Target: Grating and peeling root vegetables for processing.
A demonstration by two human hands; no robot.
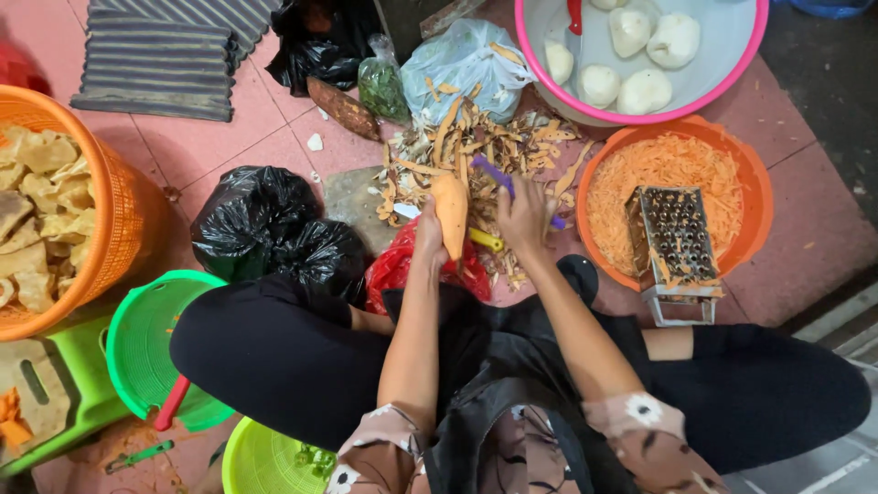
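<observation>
— Orange sweet potato (450, 212) is standing upright at the centre of the frame, the left hand (428, 236) clamping its lower end, over the pile of peelings (476, 146) on the tiled floor (805, 229).

— And the right hand (523, 218)?

— It is closing on a purple-handled peeler (498, 178) at three o'clock of the root. Judging by this, peeling well means stroking away from the gripping fingers, turning the root bit by bit. The orange basin (759, 197) with the grater (677, 242) is waiting further toward three o'clock.
</observation>
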